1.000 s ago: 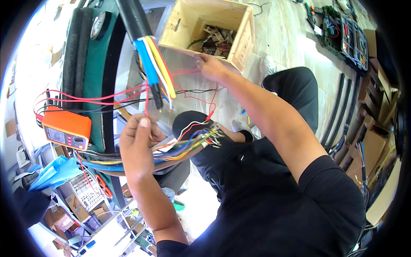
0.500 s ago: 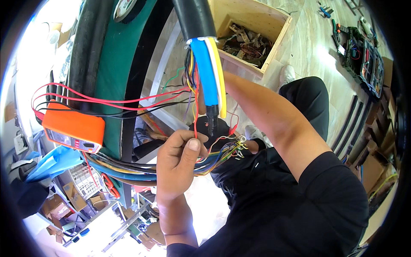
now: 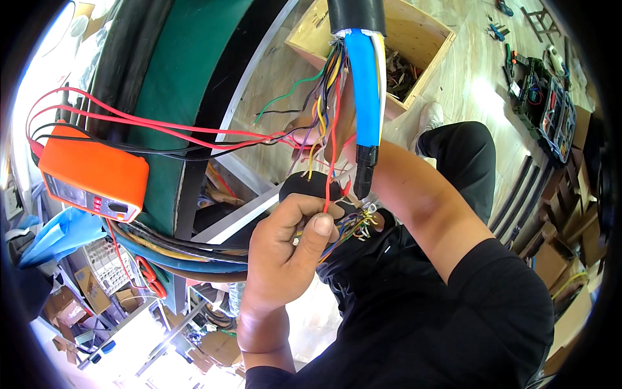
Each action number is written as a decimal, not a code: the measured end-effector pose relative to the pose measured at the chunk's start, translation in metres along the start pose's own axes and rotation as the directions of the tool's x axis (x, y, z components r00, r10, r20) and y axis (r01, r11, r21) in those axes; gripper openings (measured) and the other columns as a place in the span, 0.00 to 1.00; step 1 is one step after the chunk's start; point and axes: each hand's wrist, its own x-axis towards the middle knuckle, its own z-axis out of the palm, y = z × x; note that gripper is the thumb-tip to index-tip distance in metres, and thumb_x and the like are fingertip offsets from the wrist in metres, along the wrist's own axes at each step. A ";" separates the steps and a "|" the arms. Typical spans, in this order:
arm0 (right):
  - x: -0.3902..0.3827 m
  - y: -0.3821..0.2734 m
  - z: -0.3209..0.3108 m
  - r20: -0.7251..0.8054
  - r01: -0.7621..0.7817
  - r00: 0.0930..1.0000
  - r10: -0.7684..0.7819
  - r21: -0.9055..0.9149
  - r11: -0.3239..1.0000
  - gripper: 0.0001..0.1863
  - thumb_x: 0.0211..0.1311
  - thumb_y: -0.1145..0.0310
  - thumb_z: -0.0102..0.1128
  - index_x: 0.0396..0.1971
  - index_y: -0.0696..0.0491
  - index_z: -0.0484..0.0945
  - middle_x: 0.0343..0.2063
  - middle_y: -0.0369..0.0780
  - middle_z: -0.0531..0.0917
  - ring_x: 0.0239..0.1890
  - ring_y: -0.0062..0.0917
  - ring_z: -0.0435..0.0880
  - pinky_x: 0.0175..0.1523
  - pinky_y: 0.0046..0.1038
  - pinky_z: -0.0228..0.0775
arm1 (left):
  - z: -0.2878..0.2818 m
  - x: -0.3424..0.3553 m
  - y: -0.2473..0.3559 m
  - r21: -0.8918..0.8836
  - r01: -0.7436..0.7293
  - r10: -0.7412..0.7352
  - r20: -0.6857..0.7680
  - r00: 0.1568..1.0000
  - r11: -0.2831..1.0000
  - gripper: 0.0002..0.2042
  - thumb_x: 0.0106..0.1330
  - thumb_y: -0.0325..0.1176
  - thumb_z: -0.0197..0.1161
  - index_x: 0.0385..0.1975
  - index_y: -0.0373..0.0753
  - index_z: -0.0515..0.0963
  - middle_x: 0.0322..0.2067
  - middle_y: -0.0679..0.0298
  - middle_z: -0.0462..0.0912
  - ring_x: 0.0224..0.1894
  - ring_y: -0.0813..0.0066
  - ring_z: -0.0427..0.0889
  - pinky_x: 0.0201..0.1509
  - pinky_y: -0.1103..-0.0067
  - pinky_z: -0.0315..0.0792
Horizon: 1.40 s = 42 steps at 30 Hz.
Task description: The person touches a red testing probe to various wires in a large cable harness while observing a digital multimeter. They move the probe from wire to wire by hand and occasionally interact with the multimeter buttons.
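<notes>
Wire [image 3: 334, 152], red, hung below thick black cable [image 3: 356, 16], lower part pinched btwn thumb & forefinger of L hand [image 3: 280, 249].
Head cam: R hand [image 3: 306, 129] sat behind loose wires [image 3: 335, 61], partly hidden; couldn't tell if its fingers were wide or closed. Red & black leads [image 3: 175, 126] ran toward it from orange meter [image 3: 97, 167] at far L of view.

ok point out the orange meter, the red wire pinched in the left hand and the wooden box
Orange meter [image 3: 96, 167]: head view, on its orange casing
Red wire [image 3: 334, 146]: head view, midway along its hanging stretch
Wooden box [image 3: 413, 32]: head view, on its inner wall
</notes>
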 end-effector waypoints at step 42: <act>-0.205 -0.191 0.013 -0.099 0.408 0.911 -0.401 0.362 0.838 0.09 0.63 0.77 0.44 0.39 0.65 0.71 0.30 0.41 0.77 0.24 0.20 0.73 0.30 0.24 0.70 | -0.064 0.038 0.080 0.986 -0.123 0.848 -0.030 0.529 0.112 0.07 0.60 0.37 0.64 0.35 0.44 0.83 0.65 0.57 0.63 0.70 0.52 0.54 0.70 0.50 0.44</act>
